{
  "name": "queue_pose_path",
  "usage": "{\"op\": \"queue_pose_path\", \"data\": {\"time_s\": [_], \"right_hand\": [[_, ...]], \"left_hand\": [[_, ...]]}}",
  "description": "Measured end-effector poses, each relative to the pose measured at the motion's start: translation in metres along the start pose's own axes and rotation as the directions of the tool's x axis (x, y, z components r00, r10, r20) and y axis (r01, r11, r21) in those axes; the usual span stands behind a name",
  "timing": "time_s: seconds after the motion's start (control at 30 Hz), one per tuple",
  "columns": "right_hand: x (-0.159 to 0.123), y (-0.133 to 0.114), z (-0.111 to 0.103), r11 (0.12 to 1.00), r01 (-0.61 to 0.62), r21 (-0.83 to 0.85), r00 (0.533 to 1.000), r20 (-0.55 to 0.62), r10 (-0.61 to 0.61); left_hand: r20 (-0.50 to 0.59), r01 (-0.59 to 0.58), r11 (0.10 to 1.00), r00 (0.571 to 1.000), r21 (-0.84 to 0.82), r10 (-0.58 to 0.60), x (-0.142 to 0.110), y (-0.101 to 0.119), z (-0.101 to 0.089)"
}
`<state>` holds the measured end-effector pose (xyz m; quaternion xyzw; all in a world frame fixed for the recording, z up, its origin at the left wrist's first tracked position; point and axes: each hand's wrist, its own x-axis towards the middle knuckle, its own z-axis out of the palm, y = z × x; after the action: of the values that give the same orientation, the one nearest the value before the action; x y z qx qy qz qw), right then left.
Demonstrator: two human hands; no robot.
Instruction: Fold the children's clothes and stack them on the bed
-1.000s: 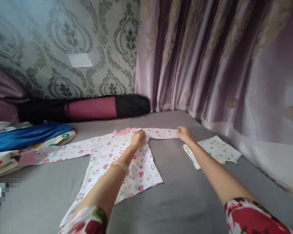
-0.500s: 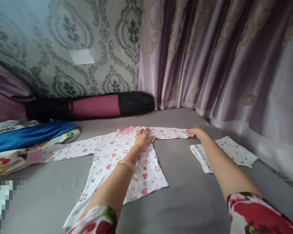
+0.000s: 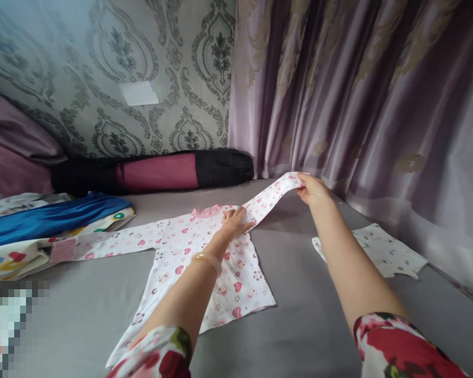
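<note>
A white child's long-sleeved shirt [image 3: 181,270] with pink hearts, small flowers and a pink collar lies spread on the grey bed sheet [image 3: 295,320]. My left hand [image 3: 233,223] lies flat on its right shoulder, fingers spread, with a pale bangle [image 3: 208,260] on the wrist. The end of the right sleeve is pinched in my right hand [image 3: 313,188], which holds it raised off the bed, so the sleeve slopes up from the shoulder. The other sleeve stretches out flat to the left, its pink cuff reaching the pile of clothes.
Folded white patterned clothing [image 3: 386,249] lies at the right, partly behind my right forearm. To the left is a pile with a blue garment [image 3: 63,215]. A black and maroon long bundle [image 3: 157,172] rests along the wall. Purple curtains [image 3: 319,89] hang behind.
My right hand has lifted the right sleeve's end off the bed, upward and slightly inward. My left hand stays on the shoulder. The view has shifted slightly.
</note>
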<state>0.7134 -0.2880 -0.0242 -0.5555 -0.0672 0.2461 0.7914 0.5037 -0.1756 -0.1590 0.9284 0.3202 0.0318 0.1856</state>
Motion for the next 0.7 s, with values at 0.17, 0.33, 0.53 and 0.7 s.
{"op": "queue_pose_path", "data": {"time_s": [0.17, 0.33, 0.53, 0.7], "right_hand": [[-0.033, 0.006, 0.041, 0.998, 0.019, 0.055, 0.987, 0.16, -0.028], [-0.062, 0.028, 0.08, 0.999, -0.023, -0.024, 0.95, 0.312, 0.03], [-0.077, 0.053, 0.1, 0.996, -0.078, -0.037, 0.939, 0.332, 0.086], [-0.075, 0.056, 0.101, 0.996, -0.075, -0.053, 0.952, 0.293, 0.087]], "left_hand": [[0.08, -0.006, 0.999, 0.997, 0.041, 0.002, 0.005, 0.002, -0.014], [0.163, -0.038, 0.994, 0.986, 0.1, 0.022, 0.009, 0.011, -0.036], [0.15, -0.041, 0.996, 0.988, 0.078, 0.029, 0.012, 0.012, -0.04], [-0.038, -0.11, 0.99, 0.994, -0.089, 0.107, 0.008, 0.0, -0.028]]}}
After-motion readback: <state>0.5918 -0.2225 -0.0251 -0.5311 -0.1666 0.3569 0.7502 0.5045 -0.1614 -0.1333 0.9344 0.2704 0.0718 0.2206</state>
